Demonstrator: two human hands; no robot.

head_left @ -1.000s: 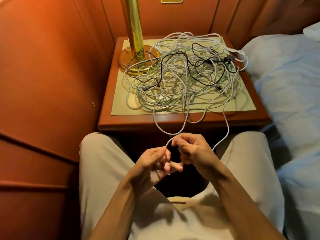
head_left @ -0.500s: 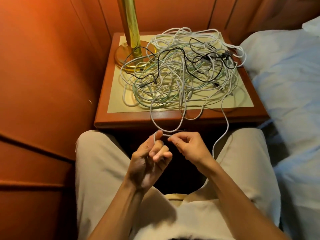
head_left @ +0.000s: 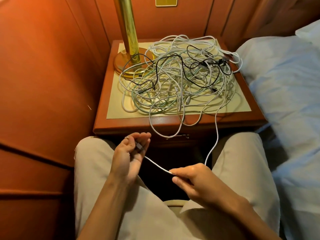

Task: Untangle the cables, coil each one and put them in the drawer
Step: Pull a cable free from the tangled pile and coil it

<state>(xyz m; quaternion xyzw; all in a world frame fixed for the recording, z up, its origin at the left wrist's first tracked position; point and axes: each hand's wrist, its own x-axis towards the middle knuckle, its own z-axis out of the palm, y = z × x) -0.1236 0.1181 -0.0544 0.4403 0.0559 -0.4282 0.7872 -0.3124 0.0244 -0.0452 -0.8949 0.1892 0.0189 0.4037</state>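
The left hand (head_left: 129,156) lies palm up over the left knee, its fingers curled round the grey plug end of a white cable (head_left: 156,164). From there the cable runs right and nearer to the right hand (head_left: 190,179), which pinches it between thumb and fingertips. Past the right hand it climbs to the far side, over the near edge of the bedside table (head_left: 121,125), and joins the tangle of cables (head_left: 178,80) heaped on the tabletop. The tangle is mostly white and pale green leads with a thin black cable (head_left: 166,57) looping across the top. A loop of white lead hangs over the table's near edge, in front of the drawer handle (head_left: 178,135). The brass lamp base (head_left: 131,61) stands at the far left corner, touching the heap. A bed with pale bedding (head_left: 285,94) lies to the right
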